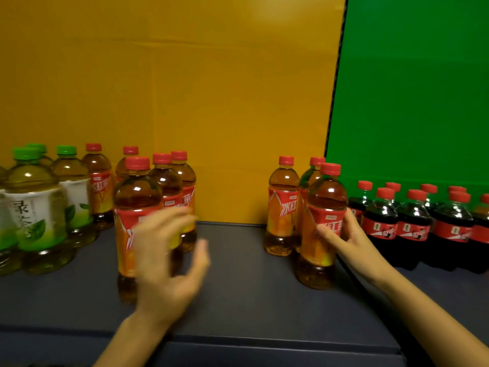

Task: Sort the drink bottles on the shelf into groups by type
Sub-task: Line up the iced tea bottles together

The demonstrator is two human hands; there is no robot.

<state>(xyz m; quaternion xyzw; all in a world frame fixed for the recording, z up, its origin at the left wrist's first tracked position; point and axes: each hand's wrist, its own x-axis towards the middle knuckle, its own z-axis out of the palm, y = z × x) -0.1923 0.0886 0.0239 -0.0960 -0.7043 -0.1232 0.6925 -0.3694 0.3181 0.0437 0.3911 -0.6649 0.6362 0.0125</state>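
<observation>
Right hand (346, 242) wrapped round a red tea bottle (321, 229) on the shelf (238, 287), left hand (169, 255) open (blurry), near another red tea (137, 221), green teas (34, 207) far left, colas (412, 223) right

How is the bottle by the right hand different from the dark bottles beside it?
The red tea bottle at the right hand is tall with amber drink; the cola bottles are shorter and nearly black. The tea's label is red and orange; the cola's is red with black. Both have red caps and stand upright.
</observation>
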